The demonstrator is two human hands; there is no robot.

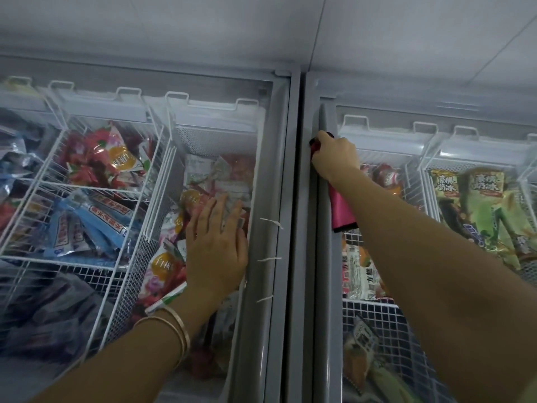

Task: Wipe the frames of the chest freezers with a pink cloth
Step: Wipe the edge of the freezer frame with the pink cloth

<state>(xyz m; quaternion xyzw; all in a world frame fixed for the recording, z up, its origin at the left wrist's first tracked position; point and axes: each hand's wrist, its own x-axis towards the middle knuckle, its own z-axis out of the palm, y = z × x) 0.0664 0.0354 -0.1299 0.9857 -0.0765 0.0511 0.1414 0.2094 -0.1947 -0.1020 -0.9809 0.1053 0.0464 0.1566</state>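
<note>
Two glass-topped chest freezers stand side by side, and their grey frames (293,199) meet in the middle of the view. My right hand (335,158) presses the pink cloth (343,210) against the left frame of the right freezer (324,257), far up near the back. The cloth's loose end hangs out below my wrist. My left hand (216,245) lies flat, fingers spread, on the glass lid of the left freezer (261,175), next to its right frame. Bangles circle that wrist.
White wire baskets (96,187) under the glass hold packaged frozen foods. A white wall (261,30) rises directly behind both freezers. Short white threads (270,258) lie across the left freezer's right frame.
</note>
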